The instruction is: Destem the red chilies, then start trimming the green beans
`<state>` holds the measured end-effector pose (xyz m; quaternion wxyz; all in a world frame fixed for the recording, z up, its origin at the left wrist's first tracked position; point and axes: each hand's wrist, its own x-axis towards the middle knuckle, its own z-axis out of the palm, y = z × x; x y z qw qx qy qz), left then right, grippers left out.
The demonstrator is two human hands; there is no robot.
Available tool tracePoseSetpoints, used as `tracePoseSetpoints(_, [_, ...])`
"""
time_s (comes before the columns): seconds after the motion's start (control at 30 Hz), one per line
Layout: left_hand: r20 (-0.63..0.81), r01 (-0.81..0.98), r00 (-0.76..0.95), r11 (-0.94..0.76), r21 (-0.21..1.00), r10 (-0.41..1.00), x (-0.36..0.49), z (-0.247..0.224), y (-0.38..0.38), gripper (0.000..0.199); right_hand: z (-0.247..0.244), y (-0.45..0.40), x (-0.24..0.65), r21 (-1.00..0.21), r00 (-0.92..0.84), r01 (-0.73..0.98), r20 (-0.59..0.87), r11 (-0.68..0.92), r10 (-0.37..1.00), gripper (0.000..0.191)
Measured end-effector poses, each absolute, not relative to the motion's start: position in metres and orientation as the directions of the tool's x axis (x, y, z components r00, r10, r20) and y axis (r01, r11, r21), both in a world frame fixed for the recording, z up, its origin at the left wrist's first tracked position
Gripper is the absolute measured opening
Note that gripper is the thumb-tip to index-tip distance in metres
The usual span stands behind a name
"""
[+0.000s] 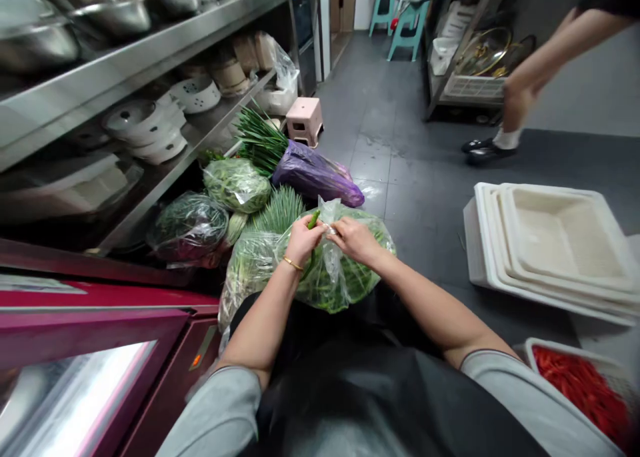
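Note:
A clear plastic bag full of long green vegetables, which look like green peppers, sits in front of my knees. My left hand is closed at its gathered top, with one green pepper sticking up between thumb and fingers. On the other side of the bag's neck, my right hand pinches the twisted plastic, fingertips close to the left ones. The bag's upper end stands up just beyond both hands. Left of it lies another clear bag with green stalks inside.
Beyond are a purple bag of long green stalks and a bagged leafy vegetable. Stacked white trays and a basket of red peppers stand at right. Steel shelves line the left. A person's leg shows at upper right.

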<state>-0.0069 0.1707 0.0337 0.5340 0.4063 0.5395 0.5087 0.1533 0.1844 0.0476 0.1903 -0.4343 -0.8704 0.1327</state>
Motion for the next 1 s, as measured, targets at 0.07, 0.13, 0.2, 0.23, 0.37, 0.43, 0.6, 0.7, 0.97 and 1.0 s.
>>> tracePoseSetpoints(0.07, [-0.188,-0.093,-0.101,0.179,0.98,0.977,-0.006,0.035,0.175,0.018,0.049,0.185,0.146,-0.343,-0.543,0.745,0.187,0.572,0.819,0.028])
tracePoseSetpoints(0.13, [-0.226,-0.036,-0.14,0.223,0.974,0.964,-0.005,0.033,0.181,0.013,0.045,0.185,0.144,-0.404,-0.485,0.726,0.271,0.556,0.831,0.034])
tracePoseSetpoints(0.2, [-0.265,0.027,-0.196,0.275,0.961,0.944,-0.003,0.027,0.187,0.01,0.034,0.181,0.142,-0.584,-0.338,0.638,0.374,0.503,0.864,0.035])
tracePoseSetpoints(0.23, [-0.276,0.051,-0.216,0.293,0.955,0.936,-0.002,0.024,0.188,0.01,0.027,0.177,0.14,-0.705,-0.228,0.553,0.384,0.444,0.895,0.035])
tracePoseSetpoints(0.37, [-0.206,0.057,-0.224,0.224,0.973,0.953,0.001,0.016,0.184,0.004,0.009,0.161,0.134,-0.992,-0.052,0.112,0.049,0.055,0.997,0.042])
tracePoseSetpoints(0.43, [-0.093,0.067,-0.188,0.108,0.992,0.978,-0.002,0.015,0.178,0.007,0.015,0.164,0.137,-0.985,-0.284,0.169,-0.088,-0.041,0.955,0.041])
tracePoseSetpoints(0.6, [-0.09,0.093,-0.187,0.109,0.99,0.978,-0.012,0.01,0.174,0.01,0.055,0.196,0.162,-0.952,-0.473,0.287,-0.049,0.102,0.88,0.043])
tracePoseSetpoints(0.7, [-0.24,0.0,-0.257,0.248,0.969,0.936,-0.013,0.009,0.171,0.014,0.056,0.194,0.161,-0.972,-0.063,-0.197,0.143,0.128,0.988,0.043])
tracePoseSetpoints(0.97, [-0.024,0.212,0.033,0.017,0.977,0.999,-0.003,0.031,0.16,0.028,0.103,0.199,0.168,-0.936,-0.076,-0.229,0.291,0.268,0.954,0.031])
tracePoseSetpoints(1.0, [-0.036,0.241,0.038,0.026,0.97,0.999,-0.004,0.032,0.161,0.024,0.118,0.21,0.181,-0.892,0.036,-0.224,0.395,0.393,0.918,0.029])
